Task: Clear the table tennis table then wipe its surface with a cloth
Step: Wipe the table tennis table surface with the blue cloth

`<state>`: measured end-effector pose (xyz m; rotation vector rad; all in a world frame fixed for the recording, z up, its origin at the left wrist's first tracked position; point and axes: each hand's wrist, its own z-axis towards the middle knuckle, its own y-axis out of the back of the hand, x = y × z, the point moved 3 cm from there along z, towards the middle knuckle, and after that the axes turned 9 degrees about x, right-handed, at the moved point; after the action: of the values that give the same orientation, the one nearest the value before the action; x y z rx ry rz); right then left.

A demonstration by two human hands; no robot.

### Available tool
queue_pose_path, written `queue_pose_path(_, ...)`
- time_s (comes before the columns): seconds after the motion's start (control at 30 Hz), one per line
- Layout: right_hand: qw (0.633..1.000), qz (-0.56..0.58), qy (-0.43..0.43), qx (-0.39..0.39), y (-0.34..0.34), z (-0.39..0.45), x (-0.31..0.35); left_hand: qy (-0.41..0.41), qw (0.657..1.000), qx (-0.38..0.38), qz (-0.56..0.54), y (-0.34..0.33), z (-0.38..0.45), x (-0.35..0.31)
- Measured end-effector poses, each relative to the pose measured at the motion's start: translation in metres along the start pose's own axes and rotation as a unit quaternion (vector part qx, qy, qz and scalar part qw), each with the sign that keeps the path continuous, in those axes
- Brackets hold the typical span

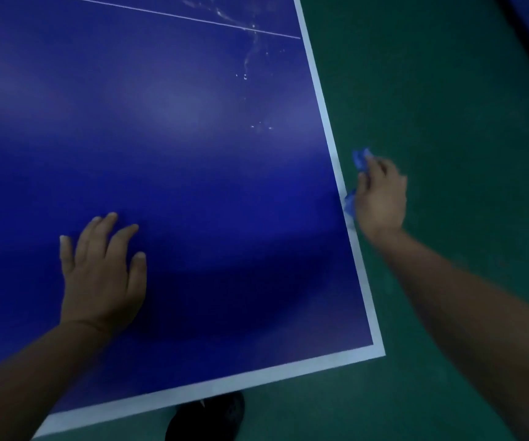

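The blue table tennis table (pixel 193 154) with white border lines fills most of the view. My left hand (pixel 102 275) rests flat on its surface near the front, fingers spread and straight. My right hand (pixel 381 198) is at the table's right edge, just off the white line, and grips a small blue cloth (pixel 359 159) that sticks out above and below the fingers. Whitish smears and specks (pixel 250 58) mark the surface at the far right, near the thin white centre line.
Green floor (pixel 448 106) lies to the right of and in front of the table. The table's front right corner (pixel 379 351) is close to me. A dark shoe (pixel 209 418) shows below the front edge.
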<state>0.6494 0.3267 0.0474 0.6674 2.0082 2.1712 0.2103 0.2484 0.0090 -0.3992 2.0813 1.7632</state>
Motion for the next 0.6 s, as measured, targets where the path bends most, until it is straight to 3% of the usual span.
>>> queue_pose_path(0.07,0.989,0.029,0.142,0.015,-0.02,-0.043,0.034,0.001,1.0,0.001,0.017,-0.001,0.021,0.002)
queue_pose_path(0.13,0.958,-0.032,0.273,0.078,-0.052,-0.094,0.054,0.016,0.999,0.0,0.036,-0.001,0.036,0.008)
queue_pose_path(0.17,0.948,-0.065,0.295,0.098,-0.062,-0.102,0.052,0.03,0.999,0.001,0.041,-0.001,0.041,0.012)
queue_pose_path(0.2,0.951,-0.073,0.281,0.104,-0.065,-0.09,0.044,0.045,0.998,0.008,0.046,-0.002,0.044,0.016)
queue_pose_path(0.3,0.994,-0.075,0.04,0.071,-0.051,-0.024,0.005,0.063,0.995,0.036,0.063,-0.007,0.043,0.024)
queue_pose_path(0.37,0.998,-0.036,-0.041,0.034,-0.035,-0.002,-0.003,0.064,0.996,0.041,0.056,-0.007,0.043,0.024)
queue_pose_path(0.43,0.999,-0.019,0.036,-0.003,-0.04,-0.017,0.023,0.065,0.996,0.043,0.053,-0.007,0.042,0.021)
queue_pose_path(0.53,0.975,-0.058,0.209,0.054,-0.073,-0.068,0.071,0.071,0.995,0.051,0.05,-0.005,0.044,0.021)
queue_pose_path(0.6,0.975,-0.083,0.195,0.073,-0.078,-0.057,0.072,0.075,0.994,0.063,0.052,-0.003,0.046,0.02)
